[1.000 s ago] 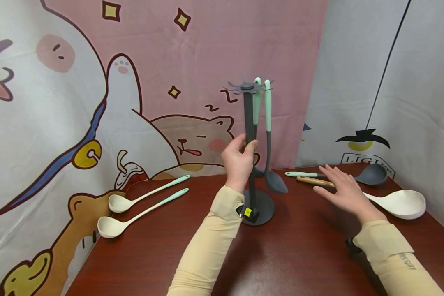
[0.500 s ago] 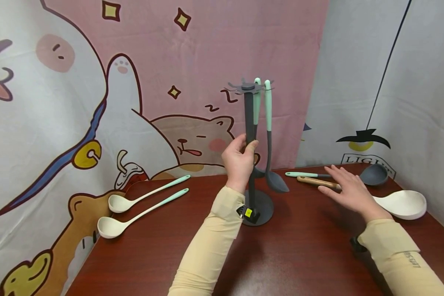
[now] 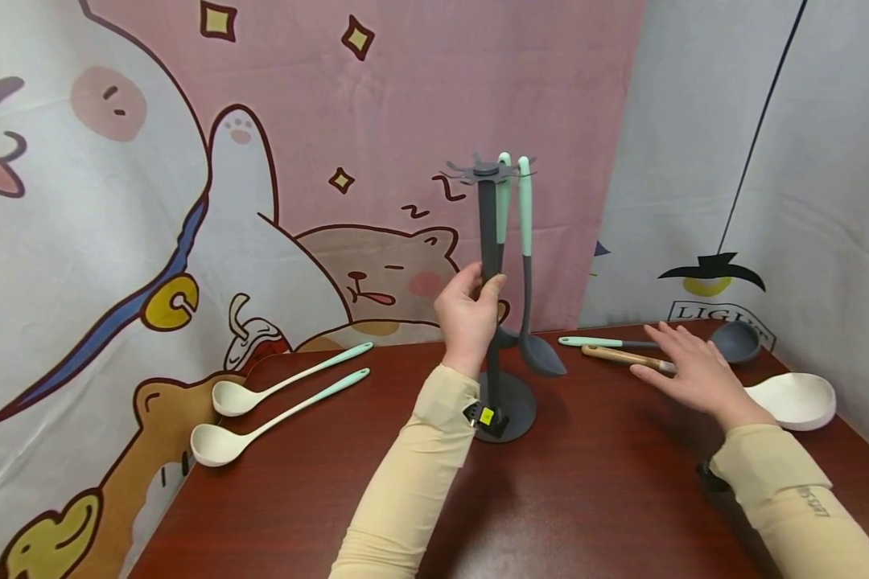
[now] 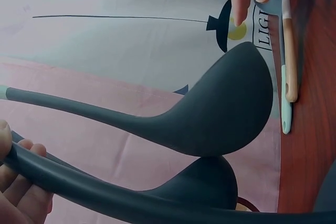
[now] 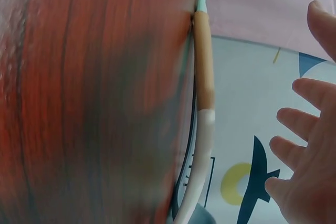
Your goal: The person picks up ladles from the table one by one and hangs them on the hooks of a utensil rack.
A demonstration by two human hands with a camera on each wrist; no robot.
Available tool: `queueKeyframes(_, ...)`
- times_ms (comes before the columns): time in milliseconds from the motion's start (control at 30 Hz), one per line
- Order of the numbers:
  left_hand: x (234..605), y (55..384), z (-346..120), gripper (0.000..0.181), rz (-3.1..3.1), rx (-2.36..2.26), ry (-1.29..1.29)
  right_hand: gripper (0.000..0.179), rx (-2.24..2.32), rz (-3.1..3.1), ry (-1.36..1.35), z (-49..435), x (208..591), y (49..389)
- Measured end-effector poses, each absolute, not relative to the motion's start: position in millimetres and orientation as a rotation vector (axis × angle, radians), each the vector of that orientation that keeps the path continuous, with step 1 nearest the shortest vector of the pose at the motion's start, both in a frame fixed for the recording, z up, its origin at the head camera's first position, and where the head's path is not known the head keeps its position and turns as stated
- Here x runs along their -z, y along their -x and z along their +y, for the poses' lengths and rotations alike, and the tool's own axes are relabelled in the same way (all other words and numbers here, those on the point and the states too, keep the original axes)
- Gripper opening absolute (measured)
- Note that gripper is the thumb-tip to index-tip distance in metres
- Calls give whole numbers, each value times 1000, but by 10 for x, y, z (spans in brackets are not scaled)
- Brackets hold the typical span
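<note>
My left hand [image 3: 469, 320] grips the dark grey post of a utensil stand [image 3: 488, 225], thumb and fingers curled round it. From the stand's top hooks hang two grey ladles with mint handles; the nearer ladle [image 3: 541, 354] also shows large in the left wrist view as a dark bowl [image 4: 231, 103]. Over on the right, my right hand [image 3: 702, 378] hovers with fingers spread, holding nothing. Below it lie a white ladle [image 3: 796, 400] with a wooden handle [image 5: 203, 61] and a grey ladle [image 3: 735, 342] with a mint handle. The hand hides part of both.
Two white ladles with mint handles, the farther ladle [image 3: 237, 397] and the nearer ladle [image 3: 217, 444], lie on the left of the red-brown table [image 3: 319, 498]. A printed cloth [image 3: 405, 104] hangs right behind the table's back edge.
My right hand has drifted to the right above the ladles, uncovering more of the wooden handle. The left hand keeps its grip on the stand, which stays in place.
</note>
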State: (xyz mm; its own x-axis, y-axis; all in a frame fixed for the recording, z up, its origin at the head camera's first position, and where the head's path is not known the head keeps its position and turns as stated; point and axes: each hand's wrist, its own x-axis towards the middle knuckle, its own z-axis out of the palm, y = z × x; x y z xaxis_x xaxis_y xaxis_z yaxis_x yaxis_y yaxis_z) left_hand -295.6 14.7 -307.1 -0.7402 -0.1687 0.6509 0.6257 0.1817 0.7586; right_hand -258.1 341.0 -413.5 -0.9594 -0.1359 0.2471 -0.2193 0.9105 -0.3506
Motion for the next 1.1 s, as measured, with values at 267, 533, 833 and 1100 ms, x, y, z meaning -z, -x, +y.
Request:
queueKeyframes(267,3063,2956,134,12,-1826,1570,461,91,-527,-2929,-238,3505,4149,2611)
queueKeyframes(533,3049,2955,119,14,-1860,1557,457,91,-491,-2965,-217,3619,4197,2631)
queueKeyframes(833,3055,2967,106,12,-1878,1578,477,94,-429,-3006,-185,3655,4189,2638)
queueKeyframes(1100,3050,2961,100,12,-1894,1568,471,94,-370,-3030,-172,3706,4195,2652)
